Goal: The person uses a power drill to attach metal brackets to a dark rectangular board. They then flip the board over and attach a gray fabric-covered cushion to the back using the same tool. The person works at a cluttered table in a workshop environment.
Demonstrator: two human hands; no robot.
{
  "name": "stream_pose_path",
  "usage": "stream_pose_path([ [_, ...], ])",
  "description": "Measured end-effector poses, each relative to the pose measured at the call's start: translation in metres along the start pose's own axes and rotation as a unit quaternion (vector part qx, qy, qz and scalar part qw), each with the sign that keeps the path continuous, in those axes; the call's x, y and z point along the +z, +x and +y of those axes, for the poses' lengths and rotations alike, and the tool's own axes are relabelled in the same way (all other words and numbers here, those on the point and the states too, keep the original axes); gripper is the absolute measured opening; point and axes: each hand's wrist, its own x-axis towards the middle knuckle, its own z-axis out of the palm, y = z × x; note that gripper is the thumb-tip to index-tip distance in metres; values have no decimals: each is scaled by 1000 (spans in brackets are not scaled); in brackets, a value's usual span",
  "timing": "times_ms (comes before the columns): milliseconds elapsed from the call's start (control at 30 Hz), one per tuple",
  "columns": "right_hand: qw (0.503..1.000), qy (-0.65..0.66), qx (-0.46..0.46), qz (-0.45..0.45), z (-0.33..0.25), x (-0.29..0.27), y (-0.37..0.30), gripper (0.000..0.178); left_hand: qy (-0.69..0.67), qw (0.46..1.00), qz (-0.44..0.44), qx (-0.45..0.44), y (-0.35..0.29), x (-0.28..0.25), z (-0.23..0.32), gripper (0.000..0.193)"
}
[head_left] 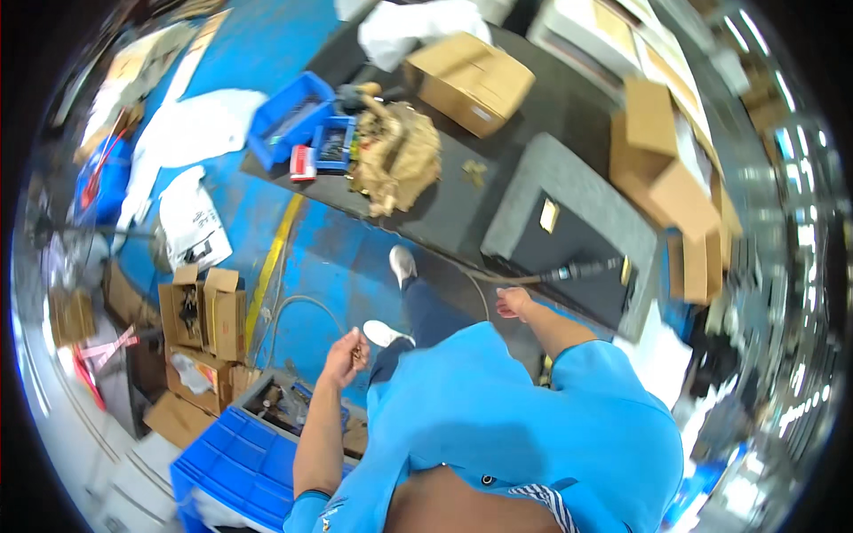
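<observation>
My left hand hangs over the floor at my left side, fingers curled in; what they hold, if anything, is too small to make out. My right hand is by the table's near edge, loosely bent with the thumb apart from the fingers, and nothing shows in it. Close to it, a black power screwdriver with a cable lies on a dark panel. That panel rests on a grey foam-like slab on the dark table.
Blue bins, crumpled brown paper and a carton stand on the table. Open cartons crowd the right. At left are a white sack, floor cartons and a blue crate. A hose crosses the floor.
</observation>
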Motion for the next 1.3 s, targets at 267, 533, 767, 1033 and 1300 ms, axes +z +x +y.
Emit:
stream_pose_path([
  [267, 990, 126, -3, -67, 122, -77, 47, 23, 78, 993, -34, -76, 25, 94, 24, 29],
  [533, 871, -9, -187, 455, -74, -137, 131, 46, 260, 958, -41, -111, 107, 229, 59, 19],
  [767, 954, 98, -52, 280, -130, -160, 147, 43, 317, 942, -38, -108, 135, 328, 118, 16],
  [1033, 896, 345, -279, 26, -172, -126, -14, 29, 315, 929, -188, -55, 202, 380, 149, 19],
  [1300, 840, 417, -340, 76, -185, -85, -177, 28, 426, 842, -330, -30, 207, 469, 148, 14],
])
